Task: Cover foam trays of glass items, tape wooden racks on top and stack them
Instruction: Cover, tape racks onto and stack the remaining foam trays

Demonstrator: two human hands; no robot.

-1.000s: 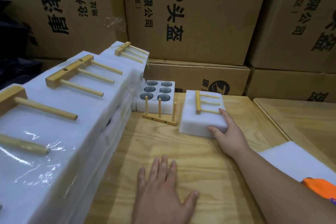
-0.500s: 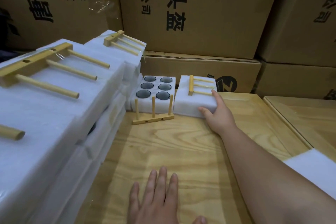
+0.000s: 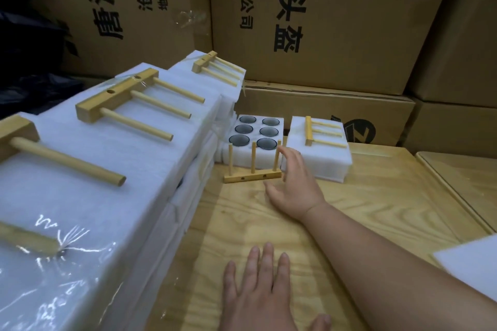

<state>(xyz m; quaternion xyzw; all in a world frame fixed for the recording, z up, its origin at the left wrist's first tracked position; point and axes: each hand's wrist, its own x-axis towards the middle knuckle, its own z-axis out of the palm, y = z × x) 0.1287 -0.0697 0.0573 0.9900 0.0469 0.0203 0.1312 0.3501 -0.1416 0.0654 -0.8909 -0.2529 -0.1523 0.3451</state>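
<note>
The right hand point(image 3: 294, 183) is seen at centre frame with its fingers spread and loosely bent, holding nothing, just beside the right-hand peg of a loose wooden rack point(image 3: 252, 168) that stands upright on the tabletop point(image 3: 376, 209). Whether a fingertip already touches that peg cannot be told. The left hand point(image 3: 262, 293) is laid flat at the bottom of the frame, fingers straight and slightly apart, pressed on the wood.

Directly behind the rack an open foam tray point(image 3: 250, 148) is set, six dark glass items point(image 3: 251, 134) showing in its wells. To its right, just beside it, a covered tray point(image 3: 320, 153) lies with a rack already fixed on top. Along the left of the frame a stack of finished trays point(image 3: 107, 169) is built up, racks lying flat under clear tape. A white foam sheet point(image 3: 470, 258) shows at the lower right edge; it is probably the cover.

The step in hand is judged to be the taking up of the loose rack. It would best be gripped by its base bar rather than by one thin peg, so that it does not swing or tip against the uncovered glass. The open tray should be covered first, the sheet squared to all four edges. The rack should then be laid flat, pegs level, centred on the cover, and held down with the left hand while tape is drawn across.
</note>
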